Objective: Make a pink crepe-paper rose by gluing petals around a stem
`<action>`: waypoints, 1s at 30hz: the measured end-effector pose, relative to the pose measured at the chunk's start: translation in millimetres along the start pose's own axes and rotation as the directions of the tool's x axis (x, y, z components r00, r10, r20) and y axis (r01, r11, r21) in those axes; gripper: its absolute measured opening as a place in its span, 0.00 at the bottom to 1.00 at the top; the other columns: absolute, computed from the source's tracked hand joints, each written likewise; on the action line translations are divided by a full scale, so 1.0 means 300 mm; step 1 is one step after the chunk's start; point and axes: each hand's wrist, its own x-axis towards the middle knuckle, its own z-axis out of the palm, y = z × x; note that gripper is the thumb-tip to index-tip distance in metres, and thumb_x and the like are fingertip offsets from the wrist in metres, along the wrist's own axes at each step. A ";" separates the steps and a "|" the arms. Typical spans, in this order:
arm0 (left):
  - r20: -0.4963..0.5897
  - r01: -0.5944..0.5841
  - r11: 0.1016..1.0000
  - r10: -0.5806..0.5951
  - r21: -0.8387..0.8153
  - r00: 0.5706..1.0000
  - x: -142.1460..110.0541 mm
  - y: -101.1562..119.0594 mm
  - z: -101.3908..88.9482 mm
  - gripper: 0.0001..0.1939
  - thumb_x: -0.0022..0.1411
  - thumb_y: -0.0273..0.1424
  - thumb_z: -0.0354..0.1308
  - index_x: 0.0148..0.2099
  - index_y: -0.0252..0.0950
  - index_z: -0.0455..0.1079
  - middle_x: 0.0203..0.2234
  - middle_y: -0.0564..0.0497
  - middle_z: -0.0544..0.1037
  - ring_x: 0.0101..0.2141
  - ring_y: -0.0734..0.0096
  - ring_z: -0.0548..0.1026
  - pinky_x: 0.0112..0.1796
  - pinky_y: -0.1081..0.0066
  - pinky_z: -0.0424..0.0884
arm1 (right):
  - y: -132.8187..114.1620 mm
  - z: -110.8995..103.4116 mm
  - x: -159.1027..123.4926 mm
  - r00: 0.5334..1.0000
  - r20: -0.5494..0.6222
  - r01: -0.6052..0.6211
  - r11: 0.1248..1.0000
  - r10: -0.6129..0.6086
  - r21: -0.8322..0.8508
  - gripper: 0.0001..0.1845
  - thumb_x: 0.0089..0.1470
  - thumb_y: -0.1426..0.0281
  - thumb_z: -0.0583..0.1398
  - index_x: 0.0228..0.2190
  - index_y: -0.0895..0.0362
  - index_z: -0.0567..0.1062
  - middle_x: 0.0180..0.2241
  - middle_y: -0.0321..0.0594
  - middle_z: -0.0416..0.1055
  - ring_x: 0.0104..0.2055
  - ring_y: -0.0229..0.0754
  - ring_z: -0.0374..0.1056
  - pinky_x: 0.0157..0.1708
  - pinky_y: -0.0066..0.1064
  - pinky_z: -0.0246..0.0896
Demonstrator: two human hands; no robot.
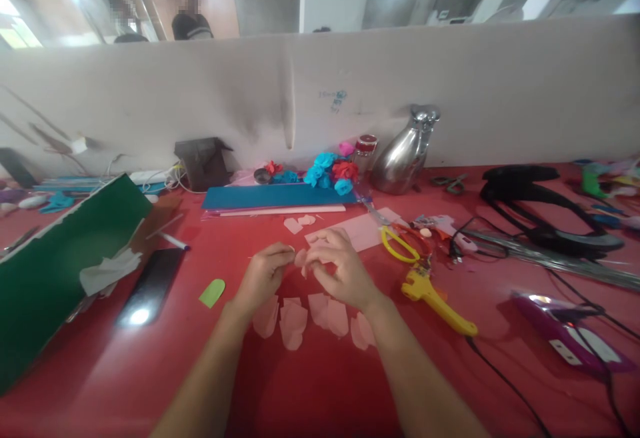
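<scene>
Both my hands are raised a little over the middle of the red table. Between them is a small curled pink paper petal. My left hand pinches at its left side, thumb and forefinger together. On the right side, my right hand has its fingertips closed on the petal's edge. Below the hands lie several cut pink paper petals, some overlapping. A few smaller pink pieces rest beyond them, and a pink paper sheet lies behind my right hand. A green paper petal is left of my left hand.
Yellow-handled scissors and a yellow glue gun with a cord lie to the right, near a purple iron-like device. A phone and green board are left. Paper flowers and a steel jug stand behind.
</scene>
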 end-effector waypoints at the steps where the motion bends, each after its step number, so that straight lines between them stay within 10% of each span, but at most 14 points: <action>1: 0.001 0.009 1.000 -0.009 -0.023 1.000 0.000 0.001 0.000 0.15 0.61 0.22 0.46 0.36 0.38 0.74 0.33 0.47 0.74 0.33 0.72 0.72 0.34 0.74 0.66 | -0.003 -0.002 -0.001 1.000 -0.004 0.005 1.000 -0.005 0.008 0.13 0.45 0.80 0.55 0.24 0.53 0.76 0.42 0.41 0.65 0.49 0.47 0.58 0.49 0.43 0.54; 5: 0.000 0.056 0.989 -0.056 -0.133 0.998 0.006 0.017 -0.005 0.13 0.59 0.22 0.48 0.32 0.37 0.74 0.29 0.49 0.72 0.30 0.73 0.69 0.32 0.74 0.64 | -0.010 -0.012 -0.004 0.996 -0.082 -0.019 0.982 0.035 0.186 0.11 0.46 0.78 0.55 0.23 0.53 0.75 0.43 0.41 0.65 0.50 0.48 0.58 0.49 0.44 0.54; 8: -0.072 0.143 0.943 -0.172 -0.300 0.983 0.014 0.039 -0.006 0.10 0.58 0.24 0.51 0.30 0.37 0.73 0.27 0.50 0.69 0.28 0.74 0.67 0.30 0.74 0.63 | 0.006 -0.009 -0.003 0.936 -0.230 -0.160 0.904 0.266 0.396 0.09 0.47 0.75 0.53 0.25 0.53 0.73 0.37 0.40 0.67 0.44 0.45 0.63 0.45 0.39 0.57; 11: -0.121 0.200 0.795 -0.323 -0.572 0.939 0.021 0.063 0.010 0.06 0.55 0.26 0.55 0.30 0.37 0.74 0.32 0.50 0.68 0.31 0.74 0.66 0.31 0.75 0.62 | 0.030 0.017 0.001 0.853 -0.127 -0.376 0.764 0.506 0.524 0.09 0.47 0.74 0.53 0.28 0.54 0.72 0.31 0.37 0.69 0.36 0.41 0.64 0.39 0.34 0.59; 15: -0.055 0.203 0.485 -0.466 -0.850 0.883 0.024 0.086 0.053 0.07 0.52 0.29 0.61 0.36 0.39 0.75 0.39 0.50 0.71 0.33 0.75 0.68 0.34 0.75 0.64 | 0.031 0.079 0.004 0.904 0.097 -0.405 0.760 0.416 0.508 0.09 0.47 0.73 0.57 0.33 0.55 0.74 0.31 0.36 0.70 0.34 0.39 0.65 0.36 0.31 0.60; 19: -0.011 0.178 0.325 -0.504 -0.929 0.863 0.018 0.092 0.091 0.08 0.50 0.31 0.63 0.36 0.39 0.76 0.39 0.49 0.74 0.37 0.71 0.71 0.40 0.71 0.66 | 0.005 0.123 0.002 0.958 -0.044 -0.246 0.894 0.282 0.376 0.08 0.49 0.72 0.59 0.33 0.54 0.76 0.33 0.38 0.70 0.35 0.40 0.65 0.35 0.30 0.60; 30: -0.127 0.198 0.745 -0.355 -0.637 0.926 0.016 0.113 0.037 0.07 0.53 0.30 0.61 0.37 0.39 0.77 0.39 0.47 0.75 0.44 0.62 0.71 0.46 0.66 0.65 | 0.010 0.105 -0.003 0.947 -0.105 -0.259 0.916 0.302 0.307 0.12 0.46 0.78 0.55 0.31 0.55 0.77 0.32 0.41 0.75 0.35 0.45 0.69 0.37 0.34 0.62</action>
